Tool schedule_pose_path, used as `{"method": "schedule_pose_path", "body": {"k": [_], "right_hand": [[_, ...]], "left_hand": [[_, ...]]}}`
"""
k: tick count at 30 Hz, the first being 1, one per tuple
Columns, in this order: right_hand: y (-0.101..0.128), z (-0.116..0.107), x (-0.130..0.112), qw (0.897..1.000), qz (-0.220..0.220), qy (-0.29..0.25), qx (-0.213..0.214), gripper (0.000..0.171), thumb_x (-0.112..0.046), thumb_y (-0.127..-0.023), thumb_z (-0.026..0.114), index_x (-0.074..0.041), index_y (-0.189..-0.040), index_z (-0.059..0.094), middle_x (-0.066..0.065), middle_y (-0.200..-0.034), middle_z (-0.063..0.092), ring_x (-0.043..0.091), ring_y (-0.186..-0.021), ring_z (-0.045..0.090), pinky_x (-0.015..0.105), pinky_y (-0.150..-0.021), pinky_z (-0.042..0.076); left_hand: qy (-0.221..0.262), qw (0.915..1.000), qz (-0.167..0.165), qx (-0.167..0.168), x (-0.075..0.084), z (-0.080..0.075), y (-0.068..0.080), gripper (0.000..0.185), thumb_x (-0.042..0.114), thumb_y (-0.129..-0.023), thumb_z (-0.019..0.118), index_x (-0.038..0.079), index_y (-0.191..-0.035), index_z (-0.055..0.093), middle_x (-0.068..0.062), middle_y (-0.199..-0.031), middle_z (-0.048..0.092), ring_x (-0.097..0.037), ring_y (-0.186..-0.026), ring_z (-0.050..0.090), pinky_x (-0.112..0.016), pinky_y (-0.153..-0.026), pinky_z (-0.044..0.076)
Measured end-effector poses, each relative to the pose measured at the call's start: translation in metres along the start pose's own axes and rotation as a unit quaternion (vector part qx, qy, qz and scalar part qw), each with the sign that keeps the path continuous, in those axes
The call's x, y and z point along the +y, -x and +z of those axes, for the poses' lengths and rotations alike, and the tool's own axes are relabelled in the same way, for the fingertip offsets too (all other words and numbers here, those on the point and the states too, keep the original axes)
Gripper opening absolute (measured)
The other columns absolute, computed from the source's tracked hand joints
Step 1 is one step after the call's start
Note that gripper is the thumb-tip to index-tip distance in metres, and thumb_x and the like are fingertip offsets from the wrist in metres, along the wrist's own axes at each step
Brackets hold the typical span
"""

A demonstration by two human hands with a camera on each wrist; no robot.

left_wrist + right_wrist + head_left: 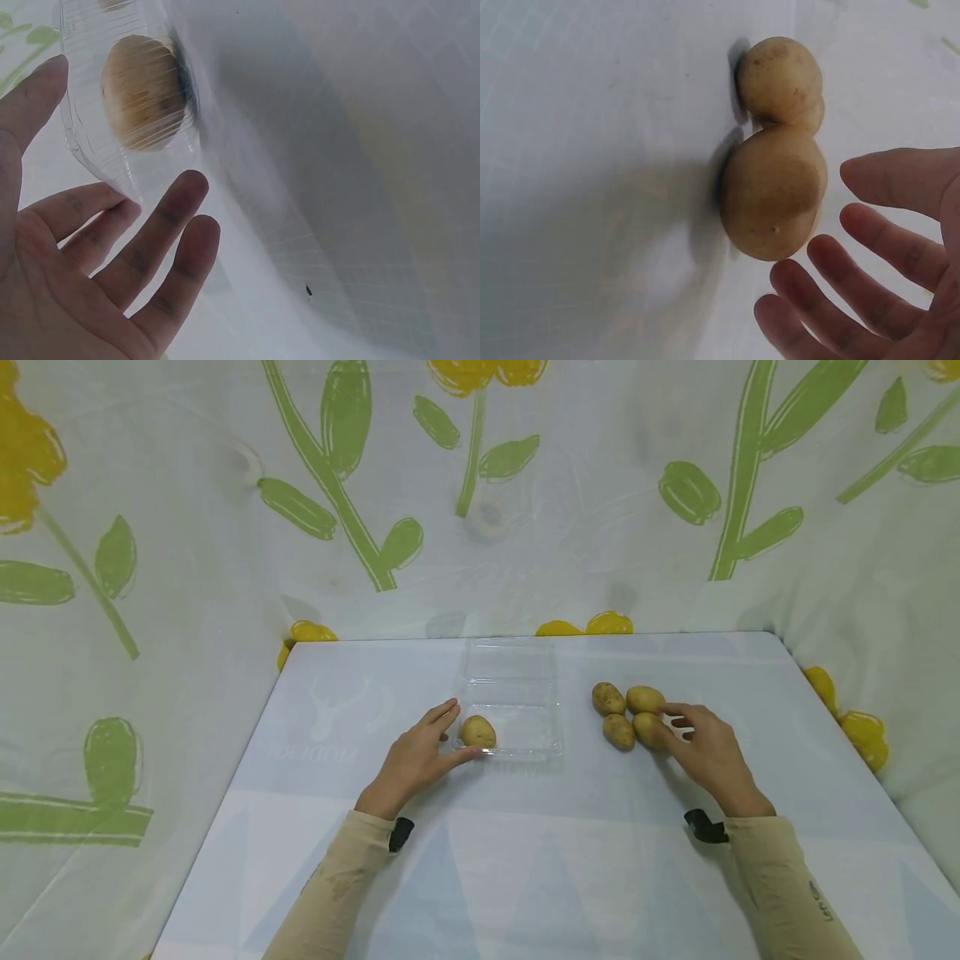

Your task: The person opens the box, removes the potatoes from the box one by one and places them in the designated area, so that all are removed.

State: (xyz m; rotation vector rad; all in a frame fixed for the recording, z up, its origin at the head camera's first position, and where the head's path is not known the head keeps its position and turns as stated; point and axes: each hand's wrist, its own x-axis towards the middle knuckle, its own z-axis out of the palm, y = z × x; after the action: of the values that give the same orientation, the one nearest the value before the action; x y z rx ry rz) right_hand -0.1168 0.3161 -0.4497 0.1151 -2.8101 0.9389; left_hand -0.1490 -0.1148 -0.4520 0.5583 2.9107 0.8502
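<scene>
A clear plastic clamshell box (pixel 525 739) lies open at the table's middle with one potato (pixel 477 731) in its near left corner. My left hand (pixel 438 743) is open, its straight fingers against the box's left edge beside that potato. Through the ribbed wall (pixel 97 161) the left wrist view shows the potato (pixel 142 90), with the left hand (pixel 112 247) spread below it. Several more potatoes (pixel 626 714) lie in a cluster to the right of the box. My right hand (pixel 686 731) is open at the nearest potato (pixel 651 731). Its relaxed fingers (pixel 855 240) reach toward that potato (pixel 772 191), holding nothing.
The white table (pixel 525 877) has a rounded far edge and corners. A cloth with green stems and yellow flowers (pixel 360 485) hangs close behind and on both sides. The near half of the table is bare apart from my forearms in beige sleeves.
</scene>
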Motion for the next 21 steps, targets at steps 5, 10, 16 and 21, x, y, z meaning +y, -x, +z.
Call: {"method": "schedule_pose_path", "body": {"k": [5, 10, 16, 21], "right_hand": [[-0.002, -0.002, -0.003, 1.000, 0.008, 0.001, 0.010, 0.042, -0.022, -0.100, 0.066, 0.002, -0.134, 0.060, 0.026, -0.127, 0.059, 0.044, -0.111, 0.061, 0.058, -0.089, 0.052], [-0.005, -0.002, -0.009, 1.000, 0.009, -0.005, 0.017, 0.042, -0.022, -0.101, 0.065, 0.002, -0.136, 0.059, 0.025, -0.130, 0.058, 0.043, -0.113, 0.059, 0.058, -0.090, 0.052], [-0.009, 0.000, -0.018, 0.999, -0.005, -0.022, 0.025, 0.043, -0.018, -0.100, 0.066, 0.001, -0.138, 0.057, 0.025, -0.133, 0.057, 0.044, -0.116, 0.059, 0.057, -0.090, 0.052], [-0.012, 0.000, -0.028, 0.998, -0.017, -0.063, 0.021, 0.044, -0.019, -0.100, 0.067, 0.000, -0.138, 0.056, 0.022, -0.134, 0.058, 0.042, -0.116, 0.060, 0.056, -0.090, 0.052]], "left_hand": [[0.002, 1.0000, -0.003, -0.003, 0.000, 0.000, 0.000, 0.089, 0.061, -0.089, 0.070, 0.012, -0.156, 0.041, 0.004, -0.163, 0.034, -0.017, -0.110, 0.067, -0.049, -0.091, 0.052], [-0.001, 1.0000, -0.006, -0.006, 0.000, -0.001, -0.001, 0.089, 0.061, -0.088, 0.071, 0.012, -0.156, 0.040, 0.005, -0.163, 0.034, -0.017, -0.111, 0.067, -0.048, -0.090, 0.053], [-0.010, 0.9999, -0.006, -0.006, 0.000, -0.001, -0.001, 0.090, 0.062, -0.088, 0.069, 0.012, -0.156, 0.040, 0.005, -0.163, 0.033, -0.018, -0.111, 0.067, -0.047, -0.088, 0.054], [-0.010, 0.9999, -0.007, -0.006, 0.000, -0.001, 0.000, 0.089, 0.062, -0.088, 0.069, 0.011, -0.156, 0.041, 0.004, -0.163, 0.034, -0.018, -0.111, 0.067, -0.047, -0.088, 0.054]]}}
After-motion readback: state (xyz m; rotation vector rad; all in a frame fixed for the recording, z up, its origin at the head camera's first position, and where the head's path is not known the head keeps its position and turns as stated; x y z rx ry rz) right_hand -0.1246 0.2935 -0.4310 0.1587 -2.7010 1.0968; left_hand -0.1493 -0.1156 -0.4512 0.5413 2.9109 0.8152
